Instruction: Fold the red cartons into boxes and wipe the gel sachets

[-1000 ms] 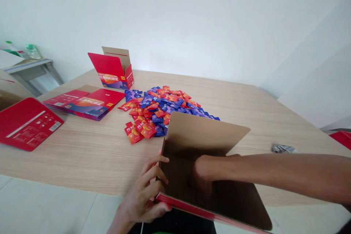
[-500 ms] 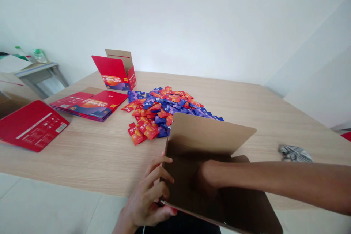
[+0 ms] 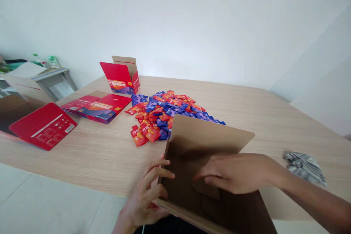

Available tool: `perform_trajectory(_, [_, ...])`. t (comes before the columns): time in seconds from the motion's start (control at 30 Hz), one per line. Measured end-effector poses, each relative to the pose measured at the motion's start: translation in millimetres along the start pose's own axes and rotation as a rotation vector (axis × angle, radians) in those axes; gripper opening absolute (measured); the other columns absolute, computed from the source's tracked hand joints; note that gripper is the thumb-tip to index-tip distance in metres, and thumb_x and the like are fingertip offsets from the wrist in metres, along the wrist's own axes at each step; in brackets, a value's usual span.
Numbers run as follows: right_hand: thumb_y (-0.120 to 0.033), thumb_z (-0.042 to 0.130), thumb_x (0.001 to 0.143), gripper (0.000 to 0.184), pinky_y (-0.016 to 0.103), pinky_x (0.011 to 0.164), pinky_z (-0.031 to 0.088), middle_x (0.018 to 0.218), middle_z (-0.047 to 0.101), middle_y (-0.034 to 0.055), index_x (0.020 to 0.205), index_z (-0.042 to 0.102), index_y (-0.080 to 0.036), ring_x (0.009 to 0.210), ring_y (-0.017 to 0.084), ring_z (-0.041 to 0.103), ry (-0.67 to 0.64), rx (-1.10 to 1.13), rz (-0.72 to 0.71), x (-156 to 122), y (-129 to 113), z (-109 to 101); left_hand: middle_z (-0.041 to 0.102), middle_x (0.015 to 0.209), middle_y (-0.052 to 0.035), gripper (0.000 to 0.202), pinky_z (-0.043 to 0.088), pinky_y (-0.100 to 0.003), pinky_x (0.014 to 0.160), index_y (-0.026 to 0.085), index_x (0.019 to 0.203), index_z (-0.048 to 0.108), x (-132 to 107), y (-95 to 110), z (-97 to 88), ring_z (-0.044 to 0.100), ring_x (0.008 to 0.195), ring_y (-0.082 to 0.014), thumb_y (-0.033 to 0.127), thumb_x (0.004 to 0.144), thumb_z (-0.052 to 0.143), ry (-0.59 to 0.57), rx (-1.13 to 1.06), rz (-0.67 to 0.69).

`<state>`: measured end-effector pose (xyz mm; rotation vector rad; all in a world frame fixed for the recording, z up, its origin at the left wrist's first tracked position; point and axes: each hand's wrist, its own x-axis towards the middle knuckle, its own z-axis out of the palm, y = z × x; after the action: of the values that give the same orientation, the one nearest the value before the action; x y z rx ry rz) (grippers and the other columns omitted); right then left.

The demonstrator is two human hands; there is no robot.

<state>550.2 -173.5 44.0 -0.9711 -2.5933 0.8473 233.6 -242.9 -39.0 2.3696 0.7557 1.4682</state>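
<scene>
Looks like the near box [image 3: 211, 133] is opened out but unfilled so far, left hand [image 3: 149, 190] gripping its left side, right hand [image 3: 238, 173] inside with fingers loose, visible sachets [image 3: 170, 108] piled just beyond, flat cartons [image 3: 101, 108] at left not opened yet.

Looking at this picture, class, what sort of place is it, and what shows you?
Probably a packing workspace: a heap of red and blue sachets and a stack of flat red cartons lie on a wood-grain table, while the left hand grips an open box.
</scene>
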Motion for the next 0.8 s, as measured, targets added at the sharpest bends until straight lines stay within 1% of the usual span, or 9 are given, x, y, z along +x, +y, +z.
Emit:
perform_trajectory(0.07, [-0.051, 0.063, 0.106, 0.027, 0.036, 0.076, 0.064, 0.092, 0.085, 0.0060, 0.107, 0.087, -0.040, 0.084, 0.022, 0.081, 0.023, 0.096, 0.035, -34, -10, -39, 0.073, 0.112, -0.0112, 0.028, 0.059, -0.044, 0.104, 0.025, 0.085, 0.064, -3, -2, -1.6, 0.060, 0.135, -0.0300, 0.046, 0.104, 0.063, 0.046, 0.040, -0.009])
perform_trajectory(0.1, [-0.050, 0.057, 0.109, 0.031, 0.039, 0.075, 0.063, 0.088, 0.083, 0.0087, 0.105, 0.087, -0.041, 0.083, 0.024, 0.080, 0.167, 0.154, 0.039, -53, -9, -49, 0.073, 0.112, -0.0108, 0.027, 0.059, -0.044, 0.104, 0.026, 0.085, 0.064, -4, -3, -2.7, 0.060, 0.135, -0.0294, 0.041, 0.106, 0.059, 0.075, 0.058, -0.014])
perform_trajectory(0.17, [-0.045, 0.044, 0.112, 0.044, 0.044, 0.064, 0.054, 0.070, 0.074, 0.0125, 0.093, 0.084, -0.043, 0.071, 0.026, 0.072, 0.673, 0.279, 0.002, -90, 4, -43, 0.072, 0.111, -0.0099, 0.027, 0.060, -0.043, 0.102, 0.026, 0.085, 0.063, -7, -3, -6.0, 0.061, 0.133, -0.0276, 0.037, 0.109, 0.054, 0.138, 0.083, -0.025])
perform_trajectory(0.23, [-0.046, 0.047, 0.109, 0.038, 0.045, 0.062, 0.052, 0.072, 0.072, 0.0129, 0.095, 0.082, -0.042, 0.070, 0.026, 0.069, 0.868, 0.287, -0.093, -119, 23, -13, 0.072, 0.111, -0.0084, 0.027, 0.060, -0.040, 0.102, 0.026, 0.086, 0.061, -10, -2, -11.5, 0.062, 0.133, -0.0253, 0.036, 0.110, 0.052, 0.192, 0.111, -0.039])
perform_trajectory(0.33, [-0.072, 0.057, 0.098, 0.045, 0.048, 0.080, 0.061, 0.128, 0.075, 0.0145, 0.125, 0.076, -0.042, 0.104, 0.035, 0.074, 0.793, 0.222, -0.136, -132, 36, 52, 0.072, 0.119, -0.0065, 0.026, 0.061, -0.039, 0.102, 0.026, 0.085, 0.059, -19, -1, -23.5, 0.063, 0.134, -0.0238, 0.033, 0.109, 0.054, 0.238, 0.166, -0.096])
perform_trajectory(0.43, [-0.074, 0.052, 0.102, 0.068, 0.048, 0.104, 0.060, 0.168, 0.048, 0.0167, 0.158, 0.055, -0.036, 0.140, 0.039, 0.062, 0.667, 0.149, -0.066, -114, 22, 106, 0.070, 0.130, -0.0061, 0.023, 0.061, -0.044, 0.106, 0.025, 0.085, 0.059, -37, -5, -40.7, 0.063, 0.136, -0.0259, 0.029, 0.107, 0.055, 0.257, 0.181, -0.138])
perform_trajectory(0.53, [-0.064, 0.063, 0.102, 0.077, 0.043, 0.113, 0.057, 0.182, 0.024, 0.0107, 0.169, 0.038, -0.037, 0.162, 0.039, 0.039, 0.620, 0.098, -0.077, -82, 3, 137, 0.069, 0.133, -0.0051, 0.026, 0.059, -0.045, 0.110, 0.025, 0.082, 0.059, -61, -13, -66.0, 0.065, 0.134, -0.0255, 0.031, 0.107, 0.055, 0.295, 0.199, -0.142])
perform_trajectory(0.63, [-0.060, 0.088, 0.083, 0.113, 0.044, 0.117, 0.056, 0.186, 0.007, 0.0106, 0.174, 0.025, -0.035, 0.165, 0.042, 0.033, 0.598, 0.106, -0.135, -46, -6, 157, 0.070, 0.133, -0.0048, 0.034, 0.058, -0.044, 0.113, 0.024, 0.075, 0.058, -85, -19, -99.3, 0.068, 0.131, -0.0264, 0.042, 0.104, 0.059, 0.358, 0.290, -0.176])
perform_trajectory(0.8, [-0.049, 0.087, 0.089, 0.124, 0.049, 0.121, 0.055, 0.186, -0.007, 0.0065, 0.176, -0.001, -0.040, 0.167, 0.038, 0.028, 0.469, 0.254, -0.140, 20, -26, 191, 0.075, 0.128, -0.0016, 0.044, 0.056, -0.063, 0.114, 0.027, 0.068, 0.061, -114, -16, -156.3, 0.072, 0.124, -0.0361, 0.064, 0.082, 0.080, 0.537, 0.433, -0.324])
